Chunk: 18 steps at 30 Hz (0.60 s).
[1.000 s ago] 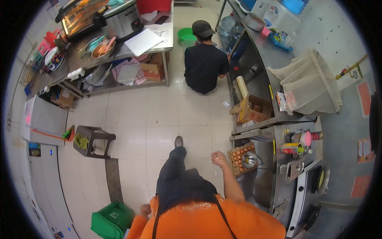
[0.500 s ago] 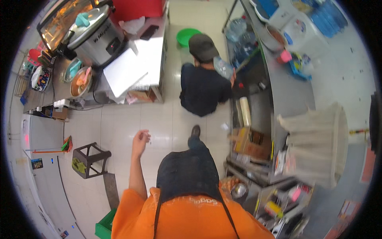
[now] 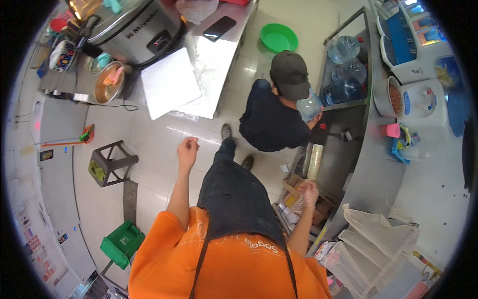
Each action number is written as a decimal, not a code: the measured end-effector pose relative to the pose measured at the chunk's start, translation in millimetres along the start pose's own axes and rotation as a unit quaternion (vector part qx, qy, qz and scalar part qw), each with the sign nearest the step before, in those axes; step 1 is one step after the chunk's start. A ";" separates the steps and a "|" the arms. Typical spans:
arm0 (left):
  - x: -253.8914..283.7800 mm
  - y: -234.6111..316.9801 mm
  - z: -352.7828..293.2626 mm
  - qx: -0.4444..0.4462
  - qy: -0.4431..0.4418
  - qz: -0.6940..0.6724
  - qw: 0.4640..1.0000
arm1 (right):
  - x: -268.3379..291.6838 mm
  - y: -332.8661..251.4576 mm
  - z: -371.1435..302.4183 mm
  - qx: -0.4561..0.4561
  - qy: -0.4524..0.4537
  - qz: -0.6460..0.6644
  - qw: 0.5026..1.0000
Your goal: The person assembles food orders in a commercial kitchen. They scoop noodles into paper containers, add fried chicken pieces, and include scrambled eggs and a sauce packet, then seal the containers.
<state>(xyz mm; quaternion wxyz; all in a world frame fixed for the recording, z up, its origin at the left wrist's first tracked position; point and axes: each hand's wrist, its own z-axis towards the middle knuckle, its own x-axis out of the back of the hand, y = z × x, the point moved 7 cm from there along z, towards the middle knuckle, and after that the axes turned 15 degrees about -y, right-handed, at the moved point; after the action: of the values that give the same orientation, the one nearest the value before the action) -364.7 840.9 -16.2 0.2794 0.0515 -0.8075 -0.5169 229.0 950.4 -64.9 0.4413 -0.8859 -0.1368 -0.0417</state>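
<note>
A: What filled the place, biggest first?

B: A steel right desk (image 3: 376, 167) with a shelf beneath it, and a left desk (image 3: 219, 62) on the far side. In the gap between them crouched a co-worker (image 3: 274, 124), holding a clear bottle (image 3: 308, 105). A cooker (image 3: 149, 35) stood on the left desk, a box (image 3: 323, 205) lay on the shelf, and white sheets (image 3: 169, 82) and a phone (image 3: 219, 28) were near the cooker.

A: And the wearer's hands?

B: The left hand (image 3: 187, 149) hung over the floor, near the left desk, its fingers loosely bent with nothing visible in them; I couldn't tell whether the tips met. The right hand (image 3: 309, 193) was above the box. Clear film (image 3: 300, 198) showed at it, worn or held, I couldn't say, nor could I tell whether those fingers were pinching.

A: What could have gone wrong?

B: A bump, I'd judge: the wearer's shoes (image 3: 226, 132) were close to the co-worker, and the gap was narrow. The film might have snagged on the box's flaps, and a brush of the left arm could have pushed the sheets off the desk edge.

A: Any writing?

B: Dark lettering on the cooker's front and pale lettering on the orange shirt (image 3: 169, 249), both readable. The phone's screen looked dark.
</note>
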 end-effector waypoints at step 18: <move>-59.8 104.0 203.4 -0.199 -0.043 0.302 0.932 | -98.3 -19.0 -11.3 -0.251 0.050 -0.090 0.963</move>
<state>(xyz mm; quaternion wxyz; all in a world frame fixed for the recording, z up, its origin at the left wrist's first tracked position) -395.7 1074.9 -13.2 0.3915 -0.2734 -0.6772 -0.5598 130.0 932.1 -62.5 0.2056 -0.9491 -0.1787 -0.1580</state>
